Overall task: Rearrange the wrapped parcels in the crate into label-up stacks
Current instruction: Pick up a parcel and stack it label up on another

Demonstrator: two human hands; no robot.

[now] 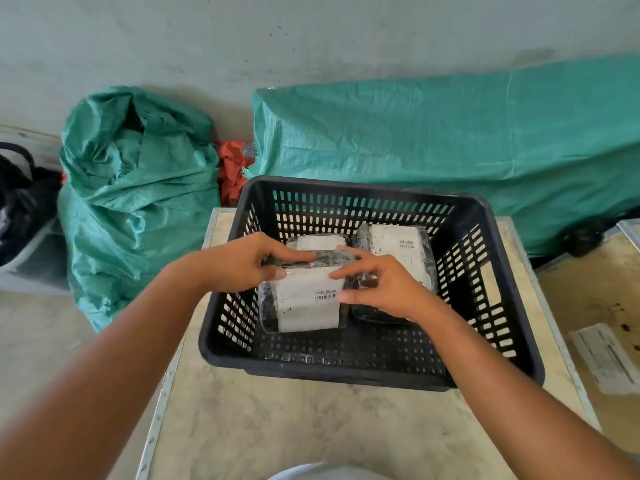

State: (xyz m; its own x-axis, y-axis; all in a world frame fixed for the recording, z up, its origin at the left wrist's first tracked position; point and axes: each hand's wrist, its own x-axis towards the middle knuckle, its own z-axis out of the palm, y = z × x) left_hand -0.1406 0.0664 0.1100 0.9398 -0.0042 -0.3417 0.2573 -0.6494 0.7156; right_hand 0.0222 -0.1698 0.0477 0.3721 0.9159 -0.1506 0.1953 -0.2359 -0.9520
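A black slotted crate [491,271] stands on a pale table. Inside it, a plastic-wrapped parcel [304,303] with a white barcode label facing up and toward me is held between both hands. My left hand [242,261] grips its far left top edge. My right hand [377,285] grips its right side. Behind it another wrapped parcel [318,241] shows only its labelled top. At the crate's right a third parcel [401,247] lies label-up, partly hidden by my right hand.
The table [277,427] has metal-edged rims. A second table [595,306] at the right carries a paper slip [609,358]. Green woven sacks [138,202] and a green tarp-covered heap [450,140] stand behind. Orange cloth [232,174] lies between them.
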